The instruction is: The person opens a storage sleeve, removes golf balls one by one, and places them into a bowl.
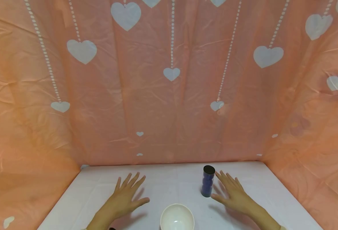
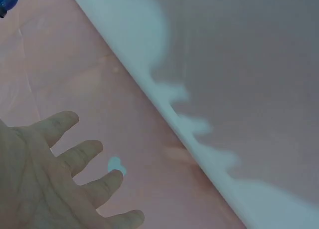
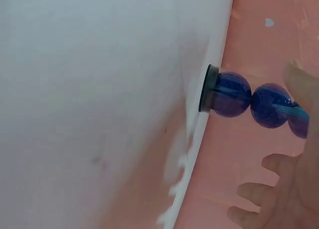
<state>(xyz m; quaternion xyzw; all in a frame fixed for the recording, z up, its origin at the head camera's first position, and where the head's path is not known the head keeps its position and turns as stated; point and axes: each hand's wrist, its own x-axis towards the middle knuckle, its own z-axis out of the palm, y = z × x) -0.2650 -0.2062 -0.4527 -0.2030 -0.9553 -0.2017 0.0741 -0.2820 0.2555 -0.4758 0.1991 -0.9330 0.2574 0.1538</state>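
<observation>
My left hand (image 1: pixel 125 196) lies flat on the white table (image 1: pixel 171 180), fingers spread and holding nothing; in the left wrist view its fingers (image 2: pixel 75 156) are straight. My right hand (image 1: pixel 232 191) rests flat with fingers spread, just right of a clear tube of dark blue balls (image 1: pixel 207 181) that stands upright with a black cap on top. The hand is beside the tube, not gripping it. In the right wrist view the tube of blue balls (image 3: pixel 249 102) shows its black base against the table, with my fingers (image 3: pixel 259 199) near it. A white bowl (image 1: pixel 177 218) sits near the front edge between my hands.
A pink cloth with white hearts (image 1: pixel 171 73) hangs as a backdrop behind the table and drapes down both sides, closing in the left and right edges. The bowl looks empty.
</observation>
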